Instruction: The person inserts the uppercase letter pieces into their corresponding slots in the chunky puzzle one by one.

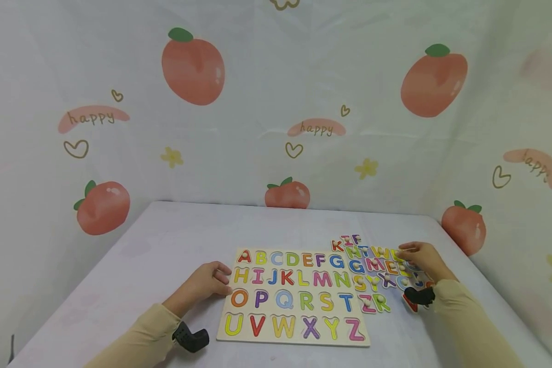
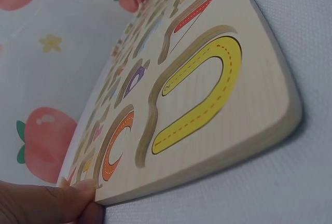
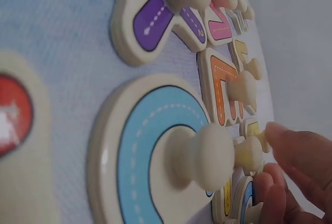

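Note:
A wooden alphabet puzzle board (image 1: 276, 306) lies on the table with colored letters printed in its recesses. My left hand (image 1: 209, 280) grips its left edge; the thumb (image 2: 78, 195) is at the rim beside the orange O. An A piece (image 1: 244, 257) with a knob sits in the top left recess. Right of the board are several knobbed letter pieces, among them a purple X piece (image 3: 153, 24) and an orange E piece (image 3: 220, 86). My right hand (image 1: 424, 259) is at the back of this group, its fingertips pinching the knob of a yellow letter piece (image 3: 252, 129).
A light blue letter piece (image 3: 135, 151) and a red one (image 3: 13, 112) lie close under the right wrist. Pink Z (image 1: 367, 303) and green R (image 1: 381, 303) pieces lie by the board's right edge. A white printed curtain (image 1: 239, 153) stands behind the table.

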A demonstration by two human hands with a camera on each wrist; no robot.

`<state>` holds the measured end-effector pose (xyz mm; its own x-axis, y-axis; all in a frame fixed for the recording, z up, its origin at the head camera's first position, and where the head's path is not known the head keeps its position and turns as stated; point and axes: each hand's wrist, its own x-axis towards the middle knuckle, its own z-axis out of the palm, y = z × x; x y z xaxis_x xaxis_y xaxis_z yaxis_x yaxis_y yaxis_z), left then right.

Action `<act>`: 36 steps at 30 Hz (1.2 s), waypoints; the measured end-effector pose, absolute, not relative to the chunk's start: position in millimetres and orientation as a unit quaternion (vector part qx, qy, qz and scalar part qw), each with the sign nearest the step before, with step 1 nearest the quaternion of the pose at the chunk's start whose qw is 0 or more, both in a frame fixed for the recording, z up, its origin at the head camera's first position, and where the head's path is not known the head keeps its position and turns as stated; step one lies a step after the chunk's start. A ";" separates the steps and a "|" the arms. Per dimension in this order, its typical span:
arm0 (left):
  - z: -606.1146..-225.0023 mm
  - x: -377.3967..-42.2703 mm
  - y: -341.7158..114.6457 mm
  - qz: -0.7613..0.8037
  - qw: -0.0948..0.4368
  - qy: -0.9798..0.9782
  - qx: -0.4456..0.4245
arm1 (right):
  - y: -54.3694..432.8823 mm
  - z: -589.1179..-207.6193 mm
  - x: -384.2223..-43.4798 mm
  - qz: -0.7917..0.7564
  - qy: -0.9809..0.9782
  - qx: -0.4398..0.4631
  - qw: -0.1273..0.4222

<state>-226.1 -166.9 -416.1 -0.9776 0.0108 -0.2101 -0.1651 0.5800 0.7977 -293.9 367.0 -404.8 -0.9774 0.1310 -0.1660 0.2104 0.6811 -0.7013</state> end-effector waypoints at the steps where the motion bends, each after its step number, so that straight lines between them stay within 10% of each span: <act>1: -416.6 -226.2 -167.1 0.457 0.097 0.883 -0.043 | 367.6 -405.3 -295.2 -0.387 0.915 0.098 0.058; 36: -416.2 -225.4 -167.2 0.454 0.092 0.885 -0.044 | 359.1 -383.4 -297.7 -0.355 0.930 0.075 0.048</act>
